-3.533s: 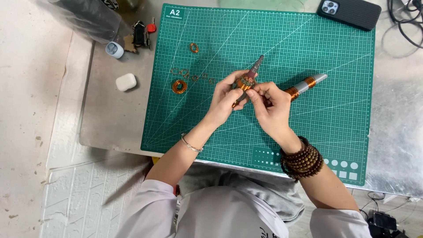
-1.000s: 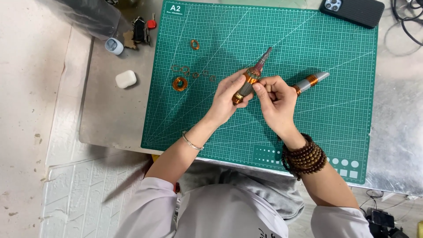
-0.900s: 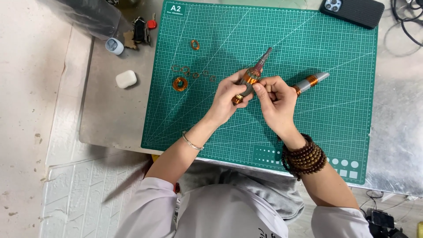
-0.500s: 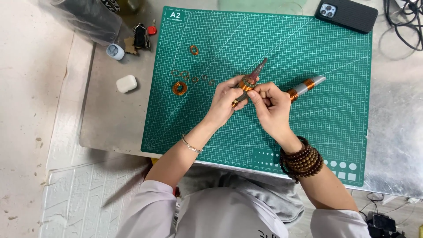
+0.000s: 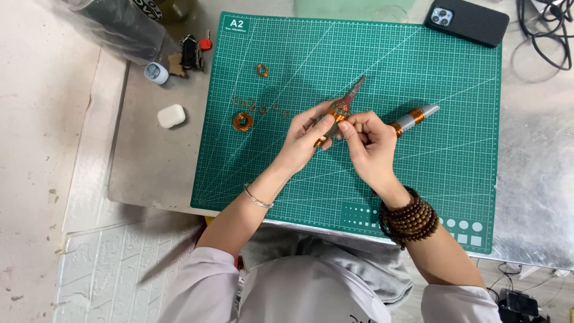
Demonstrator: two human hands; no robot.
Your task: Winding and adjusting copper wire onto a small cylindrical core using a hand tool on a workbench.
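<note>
1. Two hands meet over the green cutting mat point(image 5: 454, 179): the left hand point(image 5: 305, 139) is clenched around the handles of a pair of pliers point(image 5: 342, 110), whose grey tip points up and away from the knuckles, and the right hand point(image 5: 366, 140) pinches a small copper-wire coil point(image 5: 341, 109) at the pliers just beyond its fingertips. If that pinch loosens, the coil would likely spring loose or unwind, since the wire looks thin and stiff.
2. Squeezing the pliers too hard could flatten or nick the coil; the pictures are too small to tell how tightly the jaws bite.
3. Right-hand fingertips lie touching the pliers' working end, so a slip of the left grip could plausibly pinch them.
4. Just beyond the right hand's knuckles lies a grey rod wound with copper wire point(image 5: 414, 116). A sweep of that hand could roll it across the mat.
5. Several small wire rings point(image 5: 263, 107) and a flat copper spool point(image 5: 242, 122) lie near the left hand, on its outer side. A brushing forearm could scatter them, and they would be hard to find.
6. Well away from both hands, a black phone point(image 5: 469, 22) overhangs the mat's far corner; I judge it at little risk.
</note>
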